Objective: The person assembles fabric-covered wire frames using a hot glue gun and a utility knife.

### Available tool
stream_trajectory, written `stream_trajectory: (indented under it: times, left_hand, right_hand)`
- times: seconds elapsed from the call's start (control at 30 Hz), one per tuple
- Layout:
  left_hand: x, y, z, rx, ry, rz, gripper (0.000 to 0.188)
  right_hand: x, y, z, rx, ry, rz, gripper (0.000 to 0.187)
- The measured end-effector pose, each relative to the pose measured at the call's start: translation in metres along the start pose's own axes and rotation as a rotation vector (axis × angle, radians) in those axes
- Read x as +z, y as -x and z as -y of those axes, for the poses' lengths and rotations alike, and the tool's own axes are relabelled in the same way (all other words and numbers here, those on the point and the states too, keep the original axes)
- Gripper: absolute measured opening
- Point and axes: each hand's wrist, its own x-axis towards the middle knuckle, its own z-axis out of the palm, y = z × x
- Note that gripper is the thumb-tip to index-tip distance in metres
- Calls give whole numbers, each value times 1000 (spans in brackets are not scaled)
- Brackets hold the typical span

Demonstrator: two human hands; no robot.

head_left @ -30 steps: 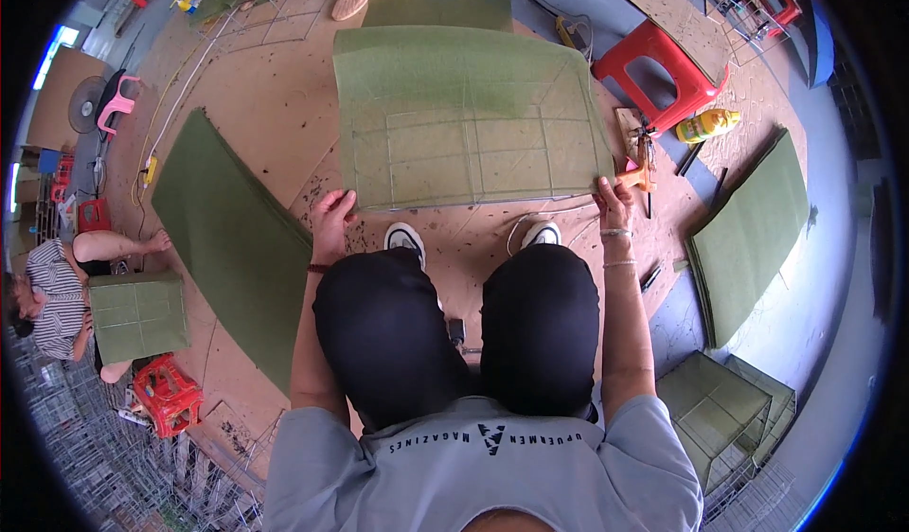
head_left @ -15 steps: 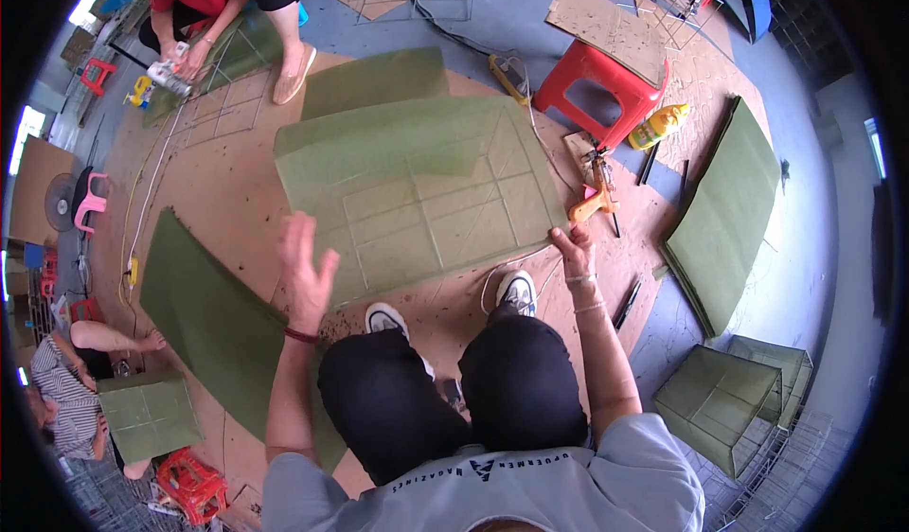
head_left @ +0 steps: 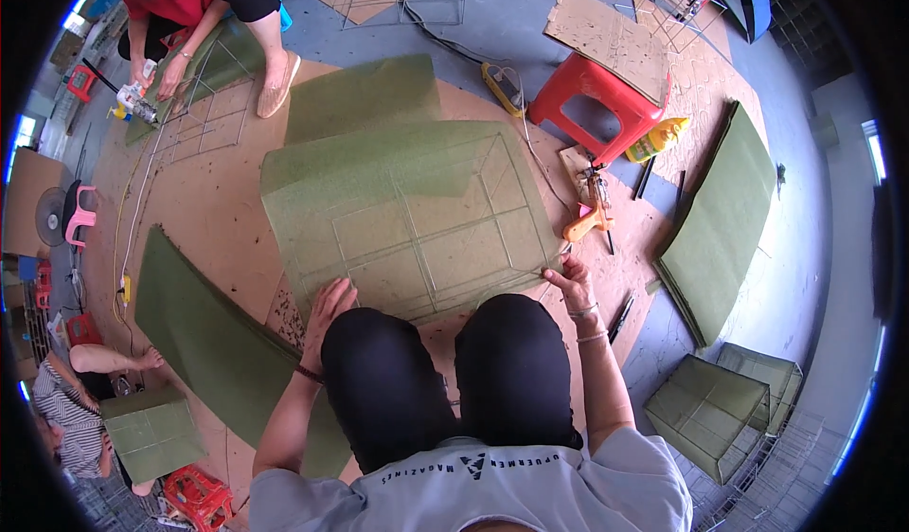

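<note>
A translucent green sheet [head_left: 369,186] lies before my knees over a wire frame [head_left: 417,234], whose bars show through it. My left hand [head_left: 331,310] rests at the sheet's near left corner, fingers stretched over its edge. At the near right corner, my right hand [head_left: 573,286] pinches the sheet's edge between thumb and fingers; whether it also grips the wire beneath is hidden. Just beyond that hand, an orange glue gun [head_left: 589,221] sits by a small wooden board.
Green sheets lie stacked at left [head_left: 204,324] and right [head_left: 724,220]. A red stool [head_left: 606,97] carries cardboard, with a yellow bottle [head_left: 658,139] beside it. Covered frames [head_left: 705,409] stand lower right. One co-worker [head_left: 180,21] works far left; another [head_left: 71,409] sits near left.
My left hand has come down from above onto the sheet's near left corner. The sheet and frame have shifted nearer my knees. My right hand keeps its corner.
</note>
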Motion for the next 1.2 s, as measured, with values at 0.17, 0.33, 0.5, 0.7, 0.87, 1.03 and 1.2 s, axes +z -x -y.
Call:
stream_trajectory:
  times: [0.17, 0.33, 0.5, 0.7, 0.87, 1.03, 1.2]
  left_hand:
    - [-25, 5, -12, -255, 594, -103, 34]
    - [-40, -17, 57, -666, 649, -599, 24]
    - [-20, -19, 257, -1023, 698, -433, 29]
    - [34, -102, 280, -1216, 708, -27, 49]
    - [26, -128, 257, -1518, 1439, -436, 65]
    - [36, -159, 252, -1318, 1515, -376, 67]
    - [36, -184, 268, -1072, 1604, -293, 69]
  right_hand:
    - [-9, -7, 5, 90, 26, 92, 22]
    - [-55, -41, 21, 157, -88, 320, 22]
    - [-35, -176, 30, 159, 420, 114, 33]
    - [7, -310, -2, -206, 838, 471, 39]
    - [3, -361, -22, -161, 667, 524, 35]
    - [4, -414, -35, -117, 497, 570, 33]
    - [12, -453, -30, -97, 352, 577, 33]
